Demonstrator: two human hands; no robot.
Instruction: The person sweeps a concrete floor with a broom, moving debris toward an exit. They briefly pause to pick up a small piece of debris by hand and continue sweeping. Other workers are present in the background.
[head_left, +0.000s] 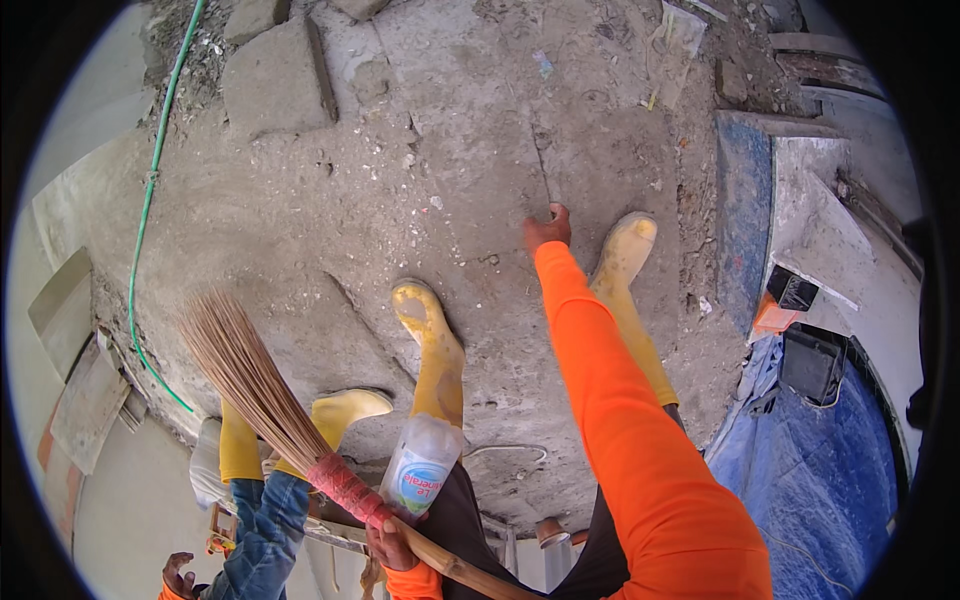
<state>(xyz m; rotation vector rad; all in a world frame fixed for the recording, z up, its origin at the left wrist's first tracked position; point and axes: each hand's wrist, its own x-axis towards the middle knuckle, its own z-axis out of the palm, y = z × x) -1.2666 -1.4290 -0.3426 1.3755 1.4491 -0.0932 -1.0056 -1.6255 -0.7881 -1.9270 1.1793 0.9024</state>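
Note:
A stick broom (247, 367) with a wooden handle and a red binding lies across the lower left of the view. My left hand (391, 546) grips its handle just below the binding. A clear plastic bottle (422, 469) with a blue and white label is right beside that hand; whether the fingers also hold it I cannot tell. My right hand (547, 227), in an orange sleeve, reaches out over the dusty concrete ground (495, 150), fingers curled. Whether anything small is between its fingers is not clear.
A co-worker in jeans and yellow boots (349, 407) sits or stands at the lower left, one hand (178, 576) showing. A green hose (142, 247) runs down the left. Concrete slabs (277, 82) lie at the upper left. A blue tarp (802, 465) and boards (742, 217) line the right.

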